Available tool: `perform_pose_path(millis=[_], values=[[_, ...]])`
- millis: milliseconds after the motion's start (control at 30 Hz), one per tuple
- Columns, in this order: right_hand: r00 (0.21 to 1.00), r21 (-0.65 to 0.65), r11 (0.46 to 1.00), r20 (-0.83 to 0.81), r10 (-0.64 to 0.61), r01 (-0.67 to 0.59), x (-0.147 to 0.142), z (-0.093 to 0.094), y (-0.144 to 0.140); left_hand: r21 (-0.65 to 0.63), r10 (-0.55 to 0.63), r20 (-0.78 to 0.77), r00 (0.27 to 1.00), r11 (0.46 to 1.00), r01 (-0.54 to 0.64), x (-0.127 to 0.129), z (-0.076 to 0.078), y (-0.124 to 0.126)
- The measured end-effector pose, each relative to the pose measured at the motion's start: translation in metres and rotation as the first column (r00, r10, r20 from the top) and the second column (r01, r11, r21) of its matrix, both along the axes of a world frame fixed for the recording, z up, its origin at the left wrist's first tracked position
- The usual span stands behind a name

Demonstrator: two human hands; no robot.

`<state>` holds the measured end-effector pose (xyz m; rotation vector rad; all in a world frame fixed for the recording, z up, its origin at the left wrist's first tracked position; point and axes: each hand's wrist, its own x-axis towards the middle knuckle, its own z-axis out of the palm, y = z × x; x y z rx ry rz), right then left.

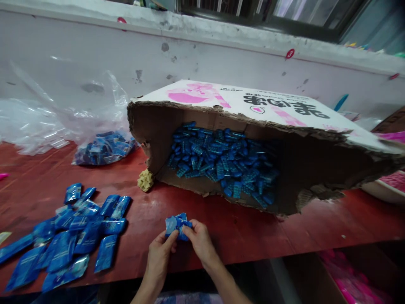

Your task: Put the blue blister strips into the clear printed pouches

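1. Right now the left hand [160, 253] and the right hand [199, 240] meet at the near edge of the red table [247, 236], both closed on 1 small bundle of blue sachets [177, 226].
2. The bundle sits between the 2 hands, above the knuckles; the left thumb and fingers pinch its lower left corner, and the right fingers curl over its right side.
3. To the left of the hands, well apart, a loose spread of blue sachets [72, 236] lies flat on the table.
4. Behind the hands, a torn cardboard box [253, 105] lies on its side, its open face towards the camera, with a heap of blue blister packs [221, 162] inside.
5. A clear plastic bag [104, 147] holding more blue packs rests left of the box, against the white wall [95, 46].
6. A small yellowish lump [145, 180] touches the box's lower left corner.
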<state>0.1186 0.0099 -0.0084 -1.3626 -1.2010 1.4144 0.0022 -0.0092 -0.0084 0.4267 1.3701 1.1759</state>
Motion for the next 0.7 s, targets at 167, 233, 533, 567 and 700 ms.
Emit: perform_pose_path(millis=[167, 233, 533, 567, 700], values=[[0.992, 0.040, 0.997, 0.108, -0.065, 0.061, -0.005, -0.002, -0.004, -0.038, 0.099, 0.070, 0.993, 0.995, -0.097, 0.010, -0.002, 0.004], [0.976, 0.057, 0.994, 0.194, -0.099, 0.090, -0.007, 0.000, -0.005, -0.087, 0.137, 0.168, 0.976, 0.988, -0.124, 0.015, -0.003, 0.006], [0.906, 0.127, 0.992, 0.421, -0.048, -0.007, 0.011, 0.017, -0.008, -0.171, -0.101, 0.293, 0.951, 0.973, 0.156, 0.016, 0.004, 0.005], [0.901, 0.138, 0.990, 0.433, -0.023, -0.041, 0.017, 0.020, -0.007, -0.167, -0.151, 0.308, 0.939, 0.963, 0.209, 0.015, 0.006, 0.003], [0.803, 0.241, 0.958, 0.596, -0.023, -0.152, 0.051, 0.033, 0.008, -0.198, -0.150, 0.291, 0.945, 0.957, 0.212, 0.016, 0.009, -0.001]])
